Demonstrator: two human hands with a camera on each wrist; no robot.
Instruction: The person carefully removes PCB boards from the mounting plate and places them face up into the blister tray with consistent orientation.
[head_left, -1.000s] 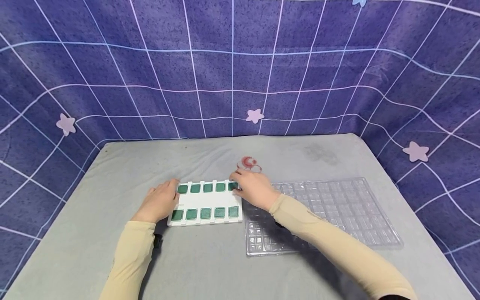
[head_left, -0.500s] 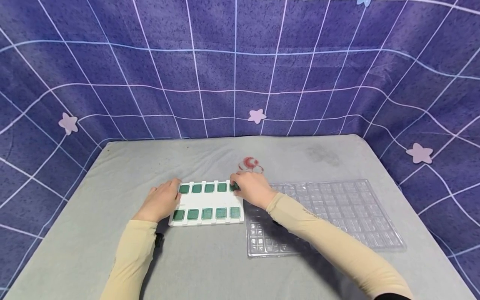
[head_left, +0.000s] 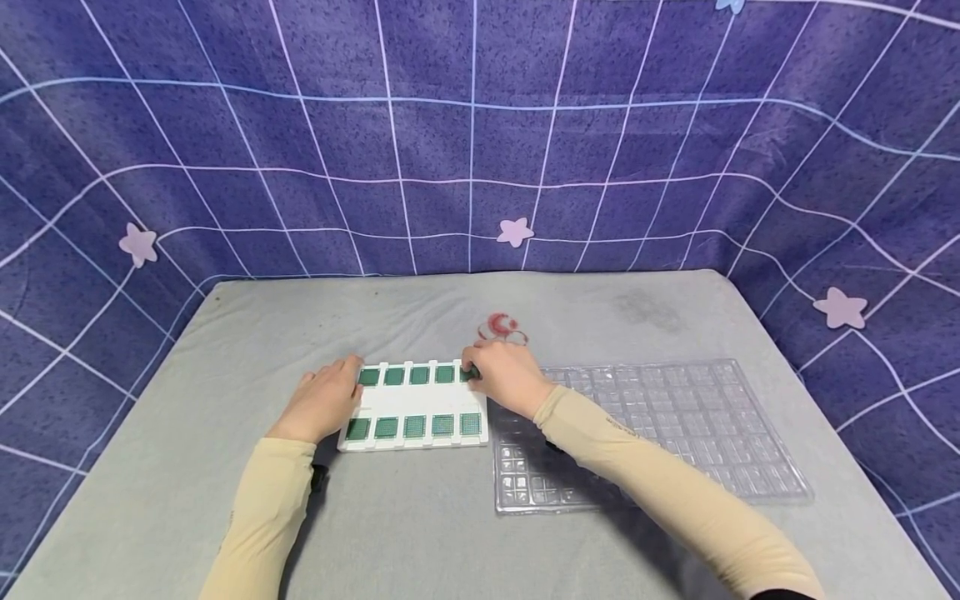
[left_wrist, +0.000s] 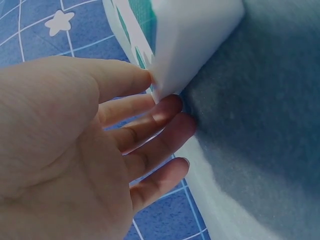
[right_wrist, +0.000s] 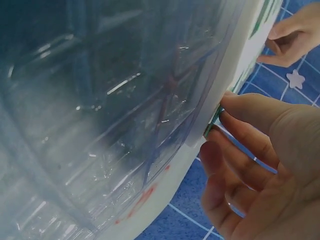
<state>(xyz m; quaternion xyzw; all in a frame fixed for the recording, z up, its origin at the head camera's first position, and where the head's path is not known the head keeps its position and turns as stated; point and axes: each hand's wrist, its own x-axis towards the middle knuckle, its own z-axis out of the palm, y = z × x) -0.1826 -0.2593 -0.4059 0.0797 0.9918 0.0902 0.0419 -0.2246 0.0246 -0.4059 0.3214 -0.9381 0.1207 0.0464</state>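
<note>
A white tray [head_left: 412,401] holds two rows of green square chips, such as one [head_left: 414,427] in the near row. The left hand [head_left: 321,402] grips the tray's left end; in the left wrist view its thumb and fingers [left_wrist: 167,107] pinch the white corner [left_wrist: 182,45]. At the far right corner of the tray, the right hand [head_left: 510,377] holds a green chip [head_left: 470,373] between thumb and fingers. The right wrist view shows that chip [right_wrist: 215,120] tilted at the fingertips of the right hand [right_wrist: 270,160], beside the tray's edge.
A clear plastic tray [head_left: 705,417] with many square pockets lies to the right, under the right forearm, close beside the white tray. Grey cloth [head_left: 420,525] covers the table. A blue grid-patterned curtain [head_left: 420,142] stands behind and at both sides.
The green chip at the far right corner has tilted up in the right hand's fingers. The left hand keeps its grip on the white tray. The head view has shifted slightly.
</note>
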